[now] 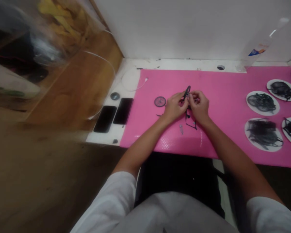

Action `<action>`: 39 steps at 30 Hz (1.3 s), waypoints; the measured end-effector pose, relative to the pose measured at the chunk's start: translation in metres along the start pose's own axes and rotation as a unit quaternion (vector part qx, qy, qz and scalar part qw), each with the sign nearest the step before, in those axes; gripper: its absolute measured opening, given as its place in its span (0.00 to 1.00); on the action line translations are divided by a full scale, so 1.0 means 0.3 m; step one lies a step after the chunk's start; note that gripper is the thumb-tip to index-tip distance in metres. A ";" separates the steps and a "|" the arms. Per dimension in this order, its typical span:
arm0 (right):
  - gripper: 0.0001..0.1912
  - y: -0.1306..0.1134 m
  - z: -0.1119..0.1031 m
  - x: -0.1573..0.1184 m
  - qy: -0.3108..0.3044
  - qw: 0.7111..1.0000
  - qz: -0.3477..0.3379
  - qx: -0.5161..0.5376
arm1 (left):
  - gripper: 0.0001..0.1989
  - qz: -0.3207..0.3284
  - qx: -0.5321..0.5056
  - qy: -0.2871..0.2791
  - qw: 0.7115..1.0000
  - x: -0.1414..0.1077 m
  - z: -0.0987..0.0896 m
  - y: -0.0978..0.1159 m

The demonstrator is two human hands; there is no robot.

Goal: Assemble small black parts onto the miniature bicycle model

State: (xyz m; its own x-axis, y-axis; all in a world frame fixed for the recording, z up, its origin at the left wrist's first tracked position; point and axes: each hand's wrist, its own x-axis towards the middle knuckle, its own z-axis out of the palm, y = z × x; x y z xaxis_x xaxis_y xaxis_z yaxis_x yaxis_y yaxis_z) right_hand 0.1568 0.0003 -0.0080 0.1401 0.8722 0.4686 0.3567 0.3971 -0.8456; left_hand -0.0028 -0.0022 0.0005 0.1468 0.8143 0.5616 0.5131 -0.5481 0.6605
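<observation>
Head view: at the frame's centre, over a pink mat [218, 81], the left hand [172, 107] and right hand [199, 106] meet, fingers pinched together on a small black wheel [187, 92] standing on edge. A second wheel [160, 101] lies flat just to the left. Four plates [263, 103] of black parts sit at right. The tiny wheel could slip from the fingertips if the pinch loosens.
</observation>
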 end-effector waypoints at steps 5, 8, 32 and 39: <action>0.19 -0.021 -0.005 -0.002 0.005 1.000 -0.012 -0.002 | 0.16 -0.018 -0.022 0.012 1.000 0.004 0.003 0.002; 0.18 -0.033 -0.007 -0.005 0.013 1.000 -0.016 0.003 | 0.16 -0.040 -0.043 0.016 0.998 0.005 0.011 0.003; 0.19 -0.020 -0.014 -0.009 -0.011 0.999 -0.030 0.000 | 0.12 -0.113 -0.213 0.058 0.969 0.013 0.020 -0.012; 0.15 -0.033 -0.025 -0.007 0.051 0.998 -0.023 -0.029 | 0.06 -0.199 -0.322 0.089 0.921 0.032 0.036 -0.025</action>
State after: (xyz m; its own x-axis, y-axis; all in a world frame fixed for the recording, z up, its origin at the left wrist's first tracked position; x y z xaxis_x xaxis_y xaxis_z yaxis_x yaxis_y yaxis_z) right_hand 0.1601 -0.0077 0.0012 0.2151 0.8185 0.5327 0.4171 0.4162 -0.8080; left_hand 0.0040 0.0118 -0.0043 -0.1146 0.9625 0.2461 -0.1196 -0.2593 0.9584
